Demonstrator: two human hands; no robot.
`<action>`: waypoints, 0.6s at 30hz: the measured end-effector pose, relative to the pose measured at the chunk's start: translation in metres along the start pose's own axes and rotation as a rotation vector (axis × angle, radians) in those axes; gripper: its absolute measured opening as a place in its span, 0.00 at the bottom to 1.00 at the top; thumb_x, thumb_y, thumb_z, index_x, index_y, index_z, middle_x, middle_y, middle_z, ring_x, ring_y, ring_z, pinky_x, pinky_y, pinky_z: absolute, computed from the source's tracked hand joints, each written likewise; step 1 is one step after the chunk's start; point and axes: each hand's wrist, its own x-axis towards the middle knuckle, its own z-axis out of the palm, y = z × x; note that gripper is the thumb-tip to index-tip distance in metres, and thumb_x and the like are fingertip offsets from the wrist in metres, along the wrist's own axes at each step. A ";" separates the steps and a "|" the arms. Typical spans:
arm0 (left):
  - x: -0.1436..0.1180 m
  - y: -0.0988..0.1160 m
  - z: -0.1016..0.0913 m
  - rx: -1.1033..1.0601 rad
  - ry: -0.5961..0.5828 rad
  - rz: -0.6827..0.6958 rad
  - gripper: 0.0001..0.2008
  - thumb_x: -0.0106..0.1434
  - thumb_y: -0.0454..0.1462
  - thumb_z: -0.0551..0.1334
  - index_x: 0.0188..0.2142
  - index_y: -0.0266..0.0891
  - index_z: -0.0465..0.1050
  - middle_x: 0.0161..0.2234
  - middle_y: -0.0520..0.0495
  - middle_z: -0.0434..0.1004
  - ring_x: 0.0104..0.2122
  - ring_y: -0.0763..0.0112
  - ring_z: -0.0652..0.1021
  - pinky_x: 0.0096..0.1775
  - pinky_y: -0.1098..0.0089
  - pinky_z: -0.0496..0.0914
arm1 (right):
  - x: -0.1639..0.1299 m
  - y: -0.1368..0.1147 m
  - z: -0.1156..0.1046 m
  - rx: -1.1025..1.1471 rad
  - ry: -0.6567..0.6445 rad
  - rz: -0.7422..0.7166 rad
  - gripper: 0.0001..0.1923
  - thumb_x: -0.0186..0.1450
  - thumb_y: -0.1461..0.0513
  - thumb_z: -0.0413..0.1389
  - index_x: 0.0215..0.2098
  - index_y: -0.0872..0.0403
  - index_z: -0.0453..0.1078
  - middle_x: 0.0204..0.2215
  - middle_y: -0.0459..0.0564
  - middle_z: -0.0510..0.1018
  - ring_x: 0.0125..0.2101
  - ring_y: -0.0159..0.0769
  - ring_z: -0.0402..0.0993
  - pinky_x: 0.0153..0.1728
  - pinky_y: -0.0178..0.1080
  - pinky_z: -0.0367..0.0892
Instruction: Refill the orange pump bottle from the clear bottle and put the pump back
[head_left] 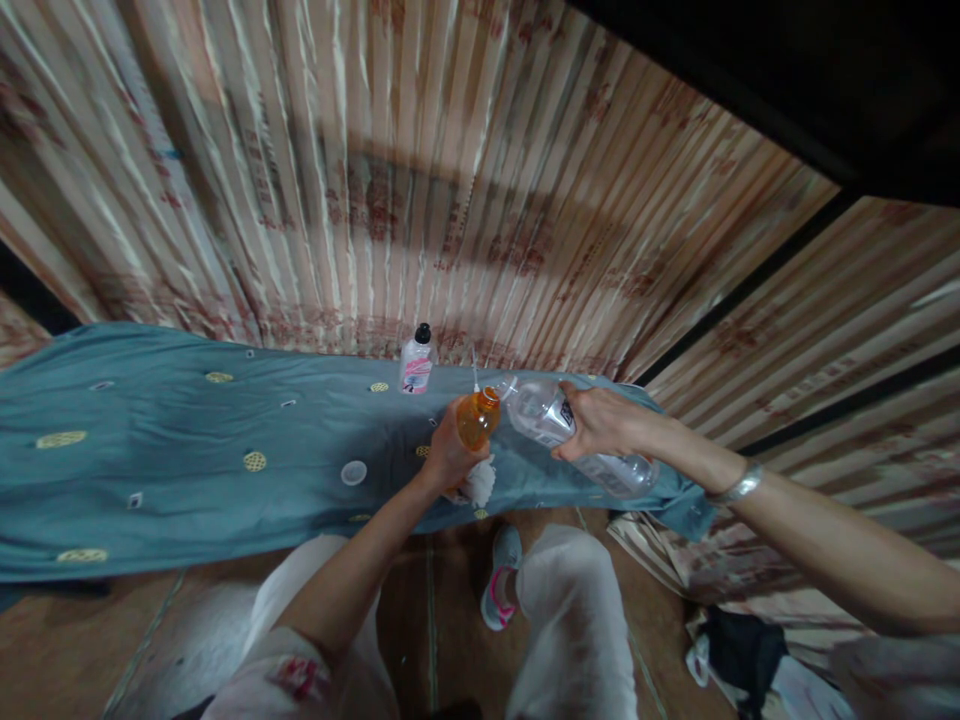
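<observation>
My left hand (448,452) is wrapped round an orange see-through bottle (478,420), its uncapped neck tipped up to the right. Below that hand a crumpled white cloth or tissue (478,482) shows, partly hidden by the fingers. A large clear plastic bottle (609,470) with a silver label is gripped in my right hand (596,420). It lies tilted, its mouth pointing left, close beside the orange bottle's opening; whether liquid is flowing I cannot tell. Just behind stands a small white-and-pink bottle with a black cap (417,362).
Teal patterned cloth (172,450) covers the long narrow surface. On it are a round translucent lid (353,472) and a thin white stick-like piece (475,370). A pleated floral curtain (420,200) hangs behind. Bags (742,650) lie on the floor at lower right.
</observation>
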 end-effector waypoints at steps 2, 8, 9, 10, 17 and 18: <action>0.000 0.000 0.000 0.001 -0.001 -0.006 0.40 0.51 0.32 0.70 0.61 0.43 0.58 0.54 0.44 0.78 0.49 0.58 0.83 0.52 0.56 0.79 | 0.000 0.001 0.000 0.006 0.000 -0.001 0.38 0.56 0.46 0.66 0.55 0.60 0.66 0.32 0.55 0.82 0.36 0.52 0.82 0.28 0.39 0.61; -0.001 0.001 0.000 0.017 -0.003 -0.015 0.39 0.52 0.33 0.71 0.61 0.42 0.58 0.53 0.43 0.79 0.48 0.58 0.83 0.51 0.57 0.80 | 0.002 0.003 0.003 0.003 0.014 0.001 0.39 0.55 0.44 0.66 0.55 0.59 0.66 0.32 0.54 0.82 0.35 0.51 0.82 0.28 0.39 0.62; 0.000 0.001 0.000 0.024 -0.004 -0.018 0.39 0.52 0.33 0.71 0.61 0.42 0.58 0.53 0.43 0.79 0.48 0.58 0.83 0.51 0.57 0.80 | 0.003 0.003 0.003 0.001 0.013 0.003 0.38 0.55 0.44 0.66 0.55 0.58 0.66 0.32 0.54 0.82 0.35 0.51 0.82 0.28 0.39 0.62; 0.000 0.001 0.000 0.031 -0.007 -0.020 0.39 0.52 0.33 0.71 0.61 0.42 0.58 0.53 0.43 0.79 0.48 0.58 0.83 0.51 0.57 0.80 | 0.002 0.002 0.003 -0.003 0.010 0.004 0.38 0.55 0.45 0.66 0.55 0.58 0.66 0.32 0.54 0.82 0.35 0.51 0.82 0.28 0.39 0.62; 0.000 0.001 -0.001 0.033 -0.018 -0.022 0.39 0.52 0.33 0.71 0.62 0.41 0.58 0.53 0.42 0.79 0.48 0.57 0.83 0.51 0.56 0.80 | 0.000 -0.003 -0.002 -0.032 -0.006 0.015 0.36 0.56 0.46 0.66 0.54 0.59 0.66 0.32 0.54 0.82 0.36 0.51 0.82 0.29 0.39 0.61; 0.000 0.001 -0.001 0.030 -0.017 -0.021 0.39 0.52 0.33 0.71 0.62 0.41 0.58 0.53 0.42 0.79 0.48 0.57 0.83 0.52 0.56 0.80 | 0.000 -0.003 -0.003 -0.031 -0.008 0.012 0.36 0.56 0.46 0.66 0.54 0.59 0.66 0.32 0.54 0.82 0.35 0.51 0.82 0.28 0.39 0.61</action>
